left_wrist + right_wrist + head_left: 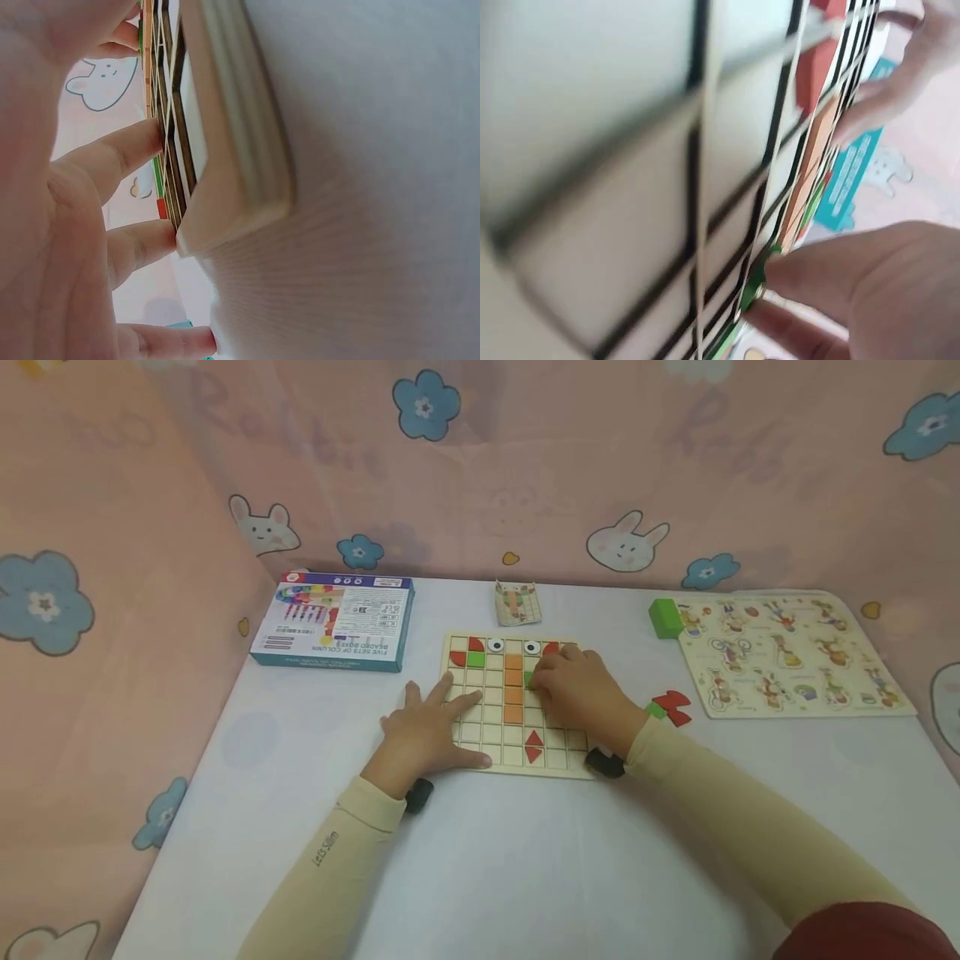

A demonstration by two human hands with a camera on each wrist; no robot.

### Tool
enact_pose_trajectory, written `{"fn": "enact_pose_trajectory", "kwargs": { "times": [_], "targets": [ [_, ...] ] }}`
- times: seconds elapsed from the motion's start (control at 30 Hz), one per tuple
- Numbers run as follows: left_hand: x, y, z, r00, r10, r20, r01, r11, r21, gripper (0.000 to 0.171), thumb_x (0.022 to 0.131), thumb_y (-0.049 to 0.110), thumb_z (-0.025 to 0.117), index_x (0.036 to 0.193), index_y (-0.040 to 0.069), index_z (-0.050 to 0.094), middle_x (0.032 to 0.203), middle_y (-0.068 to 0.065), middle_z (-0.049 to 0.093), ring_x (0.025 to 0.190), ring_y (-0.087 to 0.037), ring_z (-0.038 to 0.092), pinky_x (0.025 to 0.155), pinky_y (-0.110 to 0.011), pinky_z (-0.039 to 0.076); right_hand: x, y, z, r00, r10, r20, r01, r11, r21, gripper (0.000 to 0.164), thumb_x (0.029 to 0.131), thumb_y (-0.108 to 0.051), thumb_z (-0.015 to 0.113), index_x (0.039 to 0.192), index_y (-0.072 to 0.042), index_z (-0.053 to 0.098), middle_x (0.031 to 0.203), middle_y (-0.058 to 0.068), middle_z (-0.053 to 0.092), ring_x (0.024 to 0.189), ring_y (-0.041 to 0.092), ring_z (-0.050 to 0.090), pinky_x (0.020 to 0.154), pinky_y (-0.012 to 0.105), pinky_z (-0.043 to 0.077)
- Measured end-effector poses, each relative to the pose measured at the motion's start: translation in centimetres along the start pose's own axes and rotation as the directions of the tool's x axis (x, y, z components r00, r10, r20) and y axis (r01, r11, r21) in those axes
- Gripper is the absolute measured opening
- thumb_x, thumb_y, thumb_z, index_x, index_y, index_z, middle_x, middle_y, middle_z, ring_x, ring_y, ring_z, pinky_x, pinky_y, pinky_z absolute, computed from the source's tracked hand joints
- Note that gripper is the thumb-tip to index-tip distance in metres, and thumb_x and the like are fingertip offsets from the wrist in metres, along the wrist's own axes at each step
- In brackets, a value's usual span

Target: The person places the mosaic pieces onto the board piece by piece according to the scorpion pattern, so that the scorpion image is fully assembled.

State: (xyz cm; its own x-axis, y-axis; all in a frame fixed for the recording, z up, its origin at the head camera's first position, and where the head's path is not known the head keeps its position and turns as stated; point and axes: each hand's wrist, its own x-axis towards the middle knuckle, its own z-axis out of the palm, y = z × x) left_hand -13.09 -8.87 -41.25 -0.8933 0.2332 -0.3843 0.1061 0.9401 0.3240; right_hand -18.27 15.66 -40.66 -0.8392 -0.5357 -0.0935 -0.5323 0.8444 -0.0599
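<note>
A wooden grid board (495, 760) lies on the white table, its squares partly filled with tiles. Orange square tiles (513, 693) form a column in the middle, two eye tiles (496, 646) sit along the far row, and red triangle tiles (533, 747) lie lower down. My left hand (420, 735) rests with spread fingers on the board's left edge; in the left wrist view its fingertips (161, 236) touch the rim. Over the board's right side, my right hand (581, 689) pinches a green tile (759, 279) between thumb and finger, at the grid surface.
Loose red tiles (672, 699) and a green one lie right of the board. A small picture card (517, 603) stands behind it. A boxed set (330, 622) is at back left; a green block (665, 618) and an illustrated board (795, 652) are at right.
</note>
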Motion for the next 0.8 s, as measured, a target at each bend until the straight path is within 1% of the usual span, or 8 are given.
{"fn": "enact_pose_trajectory", "kwargs": {
  "times": [0.1,0.27,0.37,0.47,0.6,0.7,0.73,0.8],
  "targets": [
    [0.0,0.1,0.0,1.0,0.001,-0.005,-0.001,1.0,0.001,0.104,0.074,0.07,0.087,0.163,0.042,0.042,0.177,-0.004,0.016,0.153,-0.051,0.018,0.103,-0.083,0.035,-0.6,-0.5,0.1,1.0,0.018,-0.004,-0.018,1.0,0.004,0.021,0.102,-0.017,0.07,0.121,-0.015,0.081,0.13,0.008,0.069,0.118,0.035,0.055,0.095,0.055,0.049],
    [0.3,0.1,0.1,1.0,0.006,-0.012,-0.006,1.0,0.003,0.103,0.073,0.07,0.087,0.163,0.042,0.043,0.177,-0.004,0.016,0.153,-0.052,0.019,0.103,-0.083,0.035,-1.0,-0.2,0.1,0.995,0.094,0.023,-0.096,0.992,0.083,0.025,0.104,-0.022,0.068,0.127,-0.018,0.079,0.139,0.01,0.063,0.13,0.036,0.049,0.103,0.059,0.043],
    [0.4,0.0,0.2,1.0,0.007,-0.011,-0.007,1.0,-0.001,0.103,0.074,0.07,0.087,0.162,0.043,0.043,0.177,-0.004,0.016,0.153,-0.052,0.018,0.103,-0.083,0.034,-1.3,0.4,0.0,0.988,0.153,0.034,-0.157,0.977,0.145,0.031,0.105,-0.023,0.065,0.134,-0.017,0.074,0.147,0.011,0.057,0.136,0.038,0.044,0.107,0.061,0.039],
    [0.3,0.0,0.3,1.0,0.004,-0.01,-0.005,1.0,-0.005,0.103,0.074,0.07,0.087,0.162,0.043,0.043,0.177,-0.004,0.016,0.153,-0.051,0.018,0.102,-0.084,0.034,-2.3,1.5,-0.5,0.977,0.211,0.025,-0.211,0.955,0.206,0.033,0.106,-0.022,0.062,0.137,-0.012,0.068,0.147,0.013,0.057,0.137,0.039,0.043,0.11,0.061,0.037],
    [0.2,-0.1,0.5,1.0,0.004,-0.011,-0.004,1.0,-0.013,0.103,0.074,0.069,0.087,0.163,0.042,0.042,0.177,-0.005,0.016,0.153,-0.052,0.017,0.102,-0.084,0.033,-5.4,4.0,-1.7,0.954,0.299,0.019,-0.294,0.924,0.246,0.031,0.107,-0.018,0.061,0.134,-0.006,0.07,0.14,0.018,0.065,0.133,0.042,0.051,0.112,0.06,0.04],
    [0.1,0.0,0.4,1.0,0.009,-0.006,-0.009,1.0,-0.022,0.104,0.074,0.069,0.088,0.163,0.042,0.042,0.177,-0.006,0.016,0.153,-0.053,0.016,0.102,-0.085,0.033,-8.5,6.6,-2.2,0.932,0.363,0.015,-0.356,0.906,0.227,0.029,0.105,-0.013,0.064,0.129,0.0,0.073,0.132,0.024,0.069,0.125,0.047,0.056,0.105,0.063,0.045],
    [0.0,0.0,0.3,1.0,0.01,-0.005,-0.01,1.0,-0.024,0.104,0.074,0.068,0.088,0.163,0.042,0.042,0.177,-0.006,0.016,0.153,-0.053,0.017,0.102,-0.085,0.033,-9.5,7.4,-2.2,0.922,0.386,0.016,-0.38,0.899,0.219,0.029,0.103,-0.012,0.065,0.128,0.002,0.073,0.129,0.026,0.07,0.123,0.049,0.057,0.102,0.064,0.047],
    [0.0,0.0,0.2,1.0,0.011,-0.003,-0.011,1.0,-0.023,0.104,0.074,0.068,0.088,0.163,0.042,0.042,0.177,-0.006,0.016,0.152,-0.052,0.017,0.102,-0.084,0.034,-11.1,8.8,-2.0,0.912,0.411,0.017,-0.406,0.892,0.199,0.029,0.101,-0.011,0.067,0.125,0.004,0.074,0.124,0.029,0.071,0.117,0.051,0.059,0.096,0.065,0.05]
  ]
}}
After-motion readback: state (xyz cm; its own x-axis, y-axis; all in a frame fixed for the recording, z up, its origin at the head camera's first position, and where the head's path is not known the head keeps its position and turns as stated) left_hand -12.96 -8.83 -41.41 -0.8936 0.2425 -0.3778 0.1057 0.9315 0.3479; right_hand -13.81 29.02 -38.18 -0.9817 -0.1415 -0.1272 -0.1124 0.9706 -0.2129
